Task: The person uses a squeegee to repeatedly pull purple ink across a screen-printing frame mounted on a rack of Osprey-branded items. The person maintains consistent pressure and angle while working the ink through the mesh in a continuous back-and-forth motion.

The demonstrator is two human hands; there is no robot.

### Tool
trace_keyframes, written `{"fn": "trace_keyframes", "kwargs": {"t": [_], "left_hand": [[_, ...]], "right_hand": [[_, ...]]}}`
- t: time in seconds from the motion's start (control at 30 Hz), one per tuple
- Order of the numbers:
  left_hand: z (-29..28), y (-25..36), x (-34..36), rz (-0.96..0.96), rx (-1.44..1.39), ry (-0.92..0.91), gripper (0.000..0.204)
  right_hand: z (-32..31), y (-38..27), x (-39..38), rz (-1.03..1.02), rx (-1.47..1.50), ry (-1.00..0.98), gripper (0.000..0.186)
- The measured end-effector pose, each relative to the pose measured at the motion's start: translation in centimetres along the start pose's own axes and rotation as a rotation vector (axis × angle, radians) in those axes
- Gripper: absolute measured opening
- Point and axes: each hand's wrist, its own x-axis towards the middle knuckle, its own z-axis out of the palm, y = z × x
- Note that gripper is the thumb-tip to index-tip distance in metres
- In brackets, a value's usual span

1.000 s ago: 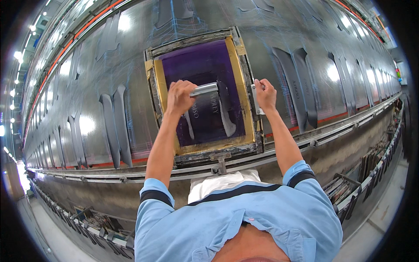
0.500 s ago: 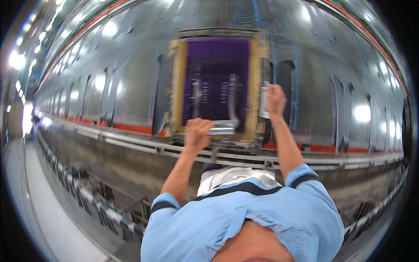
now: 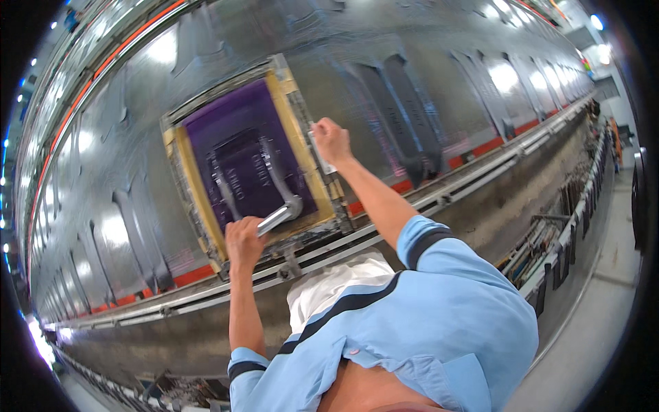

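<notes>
A printing screen with purple mesh and a tape-edged frame lies tilted on the long grey table. My left hand is closed at its near left corner, gripping a silver squeegee that lies across the near end of the mesh. Silvery ink streaks run up the mesh from there. At the frame's right side, my right hand is closed on a pale flat strip along the edge. How its fingers hold the strip is partly hidden.
Dark printed shapes lie in rows on the table on both sides of the screen. A metal rail runs along the near edge, with a red strip beside it. Below at right is a rack holding long items.
My view has turned, so the table and screen now slant and sit further left. Both hands stay at the screen, the left still on the squeegee, the right at the frame's side.
</notes>
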Motion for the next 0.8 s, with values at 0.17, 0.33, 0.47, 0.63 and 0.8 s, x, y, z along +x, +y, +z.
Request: {"fn": "trace_keyframes", "kwargs": {"t": [0.17, 0.33, 0.47, 0.63, 0.8], "left_hand": [[-1.9, -3.7, 4.5, -0.003, -0.133, -0.128, 0.014], [-2.6, -10.3, 14.0, 0.049, -0.141, -0.04, 0.015], [-2.8, -12.1, 18.9, -0.003, -0.167, -0.085, 0.016], [-1.3, -12.3, 18.5, 0.049, -0.09, -0.063, 0.017], [-0.1, -6.9, 5.7, 0.045, -0.116, -0.066, 0.026]], "right_hand": [[-1.0, -2.9, 0.7, 0.215, -0.432, -0.262, 0.028], [2.4, -9.8, 3.7, -0.437, 0.049, -0.548, 0.042], [8.3, -13.5, 6.3, -0.492, -0.286, -0.864, 0.026], [10.1, -12.9, 4.9, -0.591, -0.54, -0.856, 0.015], [4.2, -11.1, -6.9, -0.701, -0.479, -0.868, 0.02]]}}
